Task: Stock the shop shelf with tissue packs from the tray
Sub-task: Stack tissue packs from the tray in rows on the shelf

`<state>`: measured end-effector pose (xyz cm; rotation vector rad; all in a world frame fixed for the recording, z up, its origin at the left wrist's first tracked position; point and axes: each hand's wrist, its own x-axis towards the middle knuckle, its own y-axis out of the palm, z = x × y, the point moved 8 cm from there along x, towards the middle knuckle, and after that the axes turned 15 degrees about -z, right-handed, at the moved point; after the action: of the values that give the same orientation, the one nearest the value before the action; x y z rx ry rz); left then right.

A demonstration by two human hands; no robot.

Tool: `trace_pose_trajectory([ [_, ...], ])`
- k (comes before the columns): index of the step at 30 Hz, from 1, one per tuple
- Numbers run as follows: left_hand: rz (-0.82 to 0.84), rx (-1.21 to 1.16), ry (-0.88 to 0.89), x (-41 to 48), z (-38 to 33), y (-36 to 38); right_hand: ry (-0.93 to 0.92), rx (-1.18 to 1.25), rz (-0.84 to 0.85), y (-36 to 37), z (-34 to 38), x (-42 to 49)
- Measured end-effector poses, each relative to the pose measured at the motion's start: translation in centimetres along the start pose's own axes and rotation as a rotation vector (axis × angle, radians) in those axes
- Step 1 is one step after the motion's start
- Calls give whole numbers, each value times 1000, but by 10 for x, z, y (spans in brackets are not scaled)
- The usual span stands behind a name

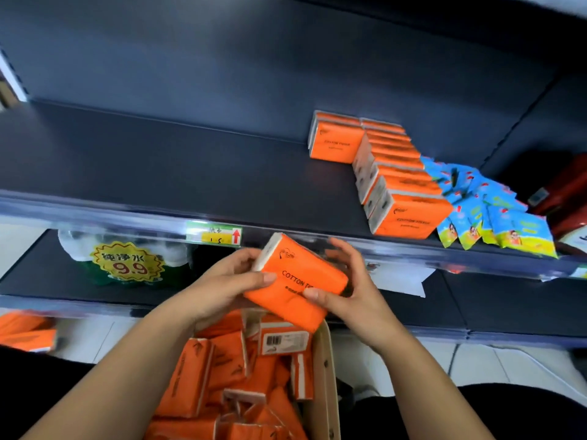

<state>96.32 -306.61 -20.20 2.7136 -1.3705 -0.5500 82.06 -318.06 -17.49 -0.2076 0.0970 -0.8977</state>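
Both hands hold one orange pack [295,281] in the air, just in front of the shelf [158,160] edge and above the tray [324,376]. The left hand [227,282] grips the left end, with the thumb on the printed face and the fingers curled behind. The right hand [351,289] grips the right end in the same way, its thumb pressing on the face. The pack is tilted, with its white end to the upper left. The tray is full of loose packs [190,376]. On the right part of the shelf stands a row of packs [400,182], with blue sachets [489,214] just beside it. A price tag [214,234] sits on the shelf rail.
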Motion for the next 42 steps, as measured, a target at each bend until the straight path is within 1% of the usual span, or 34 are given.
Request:
trace_pose_trajectory([
  [2,-18,-61,25,5,-12,2,8,90,-32,-3,11,4],
  [5,-5,-63,72,14,-35,5,-20,126,-50,-4,30,12],
  [10,71,-134,93,27,-76,17,-88,157,-67,-12,65,42],
  [13,158,-182,93,37,-100,32,-141,151,-74,-25,82,63],
  [14,155,-193,91,43,-107,34,-158,148,-84,-29,88,70],
  [16,91,-193,80,61,-116,34,-193,145,-103,-37,98,83],
  [18,14,-132,97,79,-118,34,-236,118,-122,-44,107,95],
  [20,-58,-25,152,94,-116,32,-268,23,-128,-50,111,108],
  [23,-139,173,296,114,-121,29,-334,-171,-113,-57,113,129],
  [25,-166,328,390,133,-129,28,-354,-282,-112,-60,114,143],
  [28,-178,503,468,165,-137,35,-397,-419,-134,-64,114,160],
  [30,-209,558,473,188,-142,39,-431,-489,-174,-68,114,166],
  [32,-250,555,443,211,-145,42,-448,-540,-175,-70,114,165],
  [35,-291,508,359,235,-142,48,-444,-559,-77,-64,111,156],
  [38,-290,553,374,254,-135,57,-406,-520,20,-58,107,147],
  [42,-343,640,375,275,-123,60,-394,-509,74,-56,105,142],
])
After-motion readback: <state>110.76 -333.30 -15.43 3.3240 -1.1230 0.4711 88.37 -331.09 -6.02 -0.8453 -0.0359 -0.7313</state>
